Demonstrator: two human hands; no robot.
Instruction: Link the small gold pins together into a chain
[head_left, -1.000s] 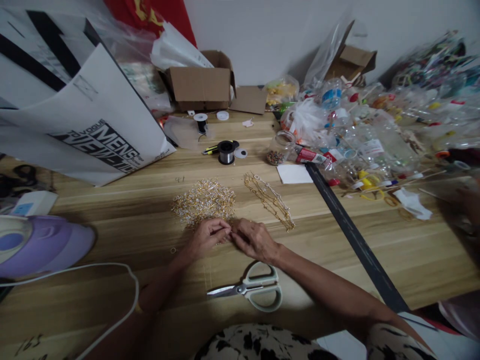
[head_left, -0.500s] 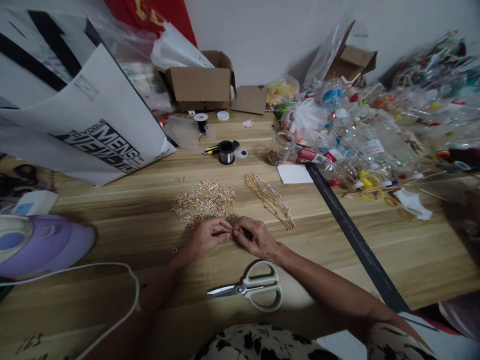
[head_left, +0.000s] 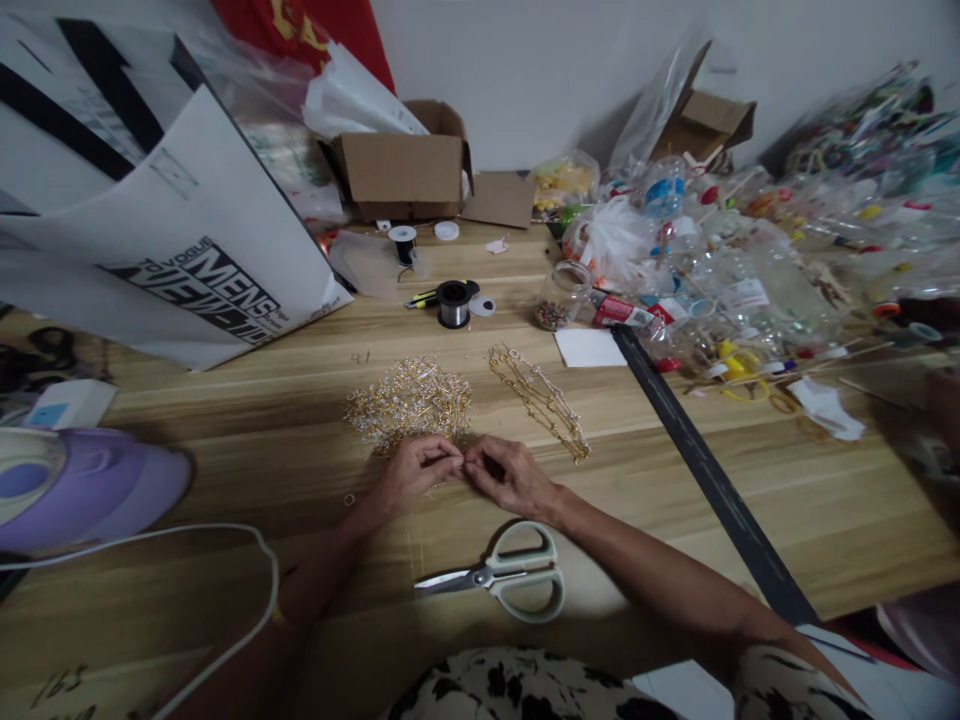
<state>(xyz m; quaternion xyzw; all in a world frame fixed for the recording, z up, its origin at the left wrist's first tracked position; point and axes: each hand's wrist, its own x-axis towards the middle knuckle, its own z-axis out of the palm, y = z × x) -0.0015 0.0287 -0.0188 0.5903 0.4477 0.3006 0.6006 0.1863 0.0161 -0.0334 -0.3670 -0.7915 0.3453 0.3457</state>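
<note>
A pale wall [head_left: 510,80] backs a wood-grained table [head_left: 255,440] crowded with containers. At the rear, an open cardboard box [head_left: 401,168] has white wrapping [head_left: 360,95] sticking up from it. Right of it, a clear bag [head_left: 564,182] bulges with yellow pieces, and a clear jar [head_left: 568,285] holds a low layer of small mixed-colour beads [head_left: 551,316]. Clear plastic bottles and tubs [head_left: 776,290] pile up farther right; their contents are hard to make out. A large white bag [head_left: 247,200] with black lettering leans at the left.

The heap of pieces [head_left: 409,405] lies loose just beyond the hands, gold mixed with clear, glinting bits, some thin and stick-like. To its right, beaded strands [head_left: 540,400] in gold and silvery tones stretch out slantwise. The left hand [head_left: 420,468] and right hand [head_left: 514,475] meet at the heap's near edge, fingers pinched closed, tips nearly touching; anything between them is too small to tell. Scissors [head_left: 480,578] lie nearer the body.
</note>
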